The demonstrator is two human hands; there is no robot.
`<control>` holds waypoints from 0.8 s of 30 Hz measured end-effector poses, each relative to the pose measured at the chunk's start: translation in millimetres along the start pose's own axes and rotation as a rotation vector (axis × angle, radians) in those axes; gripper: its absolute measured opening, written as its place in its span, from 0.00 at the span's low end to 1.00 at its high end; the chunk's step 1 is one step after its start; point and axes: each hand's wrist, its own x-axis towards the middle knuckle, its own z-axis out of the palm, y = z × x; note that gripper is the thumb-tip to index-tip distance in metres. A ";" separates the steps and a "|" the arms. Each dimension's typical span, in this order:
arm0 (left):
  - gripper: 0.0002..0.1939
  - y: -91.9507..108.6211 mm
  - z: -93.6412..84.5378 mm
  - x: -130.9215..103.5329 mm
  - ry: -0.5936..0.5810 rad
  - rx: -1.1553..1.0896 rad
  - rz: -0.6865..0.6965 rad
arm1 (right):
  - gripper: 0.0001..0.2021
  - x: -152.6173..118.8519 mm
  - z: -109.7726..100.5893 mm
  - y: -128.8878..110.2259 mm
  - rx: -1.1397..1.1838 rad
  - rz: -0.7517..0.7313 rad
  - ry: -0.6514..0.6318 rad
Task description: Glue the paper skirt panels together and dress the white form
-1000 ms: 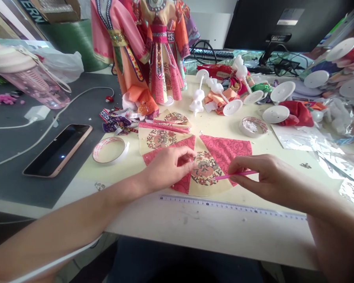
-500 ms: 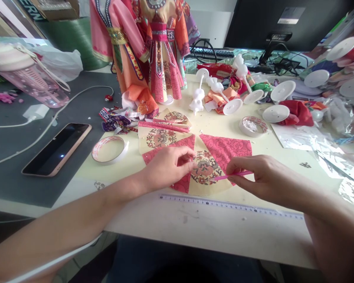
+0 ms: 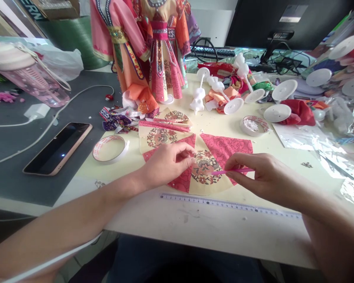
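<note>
A fan-shaped piece of fabric (image 3: 208, 184) with pink wedges and cream floral panels lies spread on the table. Over its left pink wedge rests my left hand (image 3: 168, 163), fingers loosely curled and the thumb a little apart from the forefinger, with nothing seen between them. My right hand (image 3: 253, 173) pinches a thin pink stick (image 3: 220, 172) between thumb and forefinger. The stick's tip points left, over the cream floral panel; whether it touches the cloth I cannot tell. A few tiny pale dots show on the left pink wedge.
A measuring tape (image 3: 224, 204) runs along the table in front of the fabric. Tape rolls (image 3: 110, 149) lie at both sides, a phone (image 3: 57, 148) at left. Dressed dolls (image 3: 161, 51), white stands (image 3: 233, 106), scraps and a monitor (image 3: 283, 23) fill the back.
The stick's tip has risen slightly and moved a little left over the floral panel, with my right hand tilting. My left hand stays nearly still.
</note>
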 end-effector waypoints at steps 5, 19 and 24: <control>0.09 1.2 -3.6 1.1 0.062 -0.024 0.010 | 0.05 -0.3 3.6 -7.1 0.005 -0.050 0.010; 0.09 -0.7 -2.3 1.7 0.044 0.011 0.036 | 0.05 6.3 6.5 0.9 -0.269 -0.130 0.228; 0.09 0.4 -2.4 2.3 0.044 0.015 0.031 | 0.06 6.3 7.0 0.9 -0.313 -0.162 0.254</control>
